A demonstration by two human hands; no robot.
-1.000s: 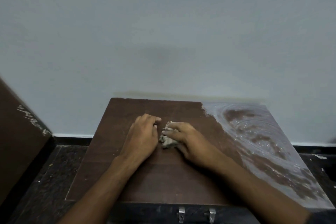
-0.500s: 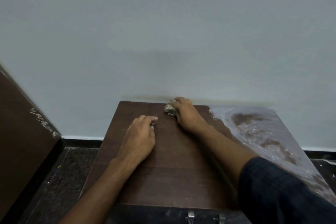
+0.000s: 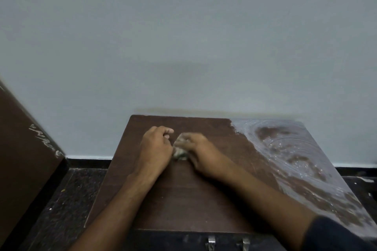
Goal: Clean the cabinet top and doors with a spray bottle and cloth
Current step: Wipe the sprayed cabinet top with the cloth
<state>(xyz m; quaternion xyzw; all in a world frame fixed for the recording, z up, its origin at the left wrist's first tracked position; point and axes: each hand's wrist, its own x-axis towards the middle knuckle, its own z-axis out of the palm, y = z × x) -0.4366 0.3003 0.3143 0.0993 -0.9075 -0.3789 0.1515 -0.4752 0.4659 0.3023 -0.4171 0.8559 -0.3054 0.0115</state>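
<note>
The brown cabinet top [image 3: 183, 199] fills the lower middle of the head view. Its right part is covered with whitish dusty smears [image 3: 295, 153]; the left part looks dark and wiped. My right hand [image 3: 202, 153] grips a small crumpled grey cloth [image 3: 179, 153] and presses it on the top near the middle. My left hand [image 3: 156, 149] rests on the wood right beside the cloth, fingers curled under, holding nothing. No spray bottle is in view.
A pale wall stands directly behind the cabinet. A brown panel [image 3: 24, 149] with scuffed white marks leans at the left. Dark speckled floor [image 3: 61, 199] lies around the cabinet. Two metal handles [image 3: 227, 243] show at the cabinet's front edge.
My right hand swept the cloth to the back edge of the top and has now pulled it back toward the middle, beside my left hand. The left hand stayed put.
</note>
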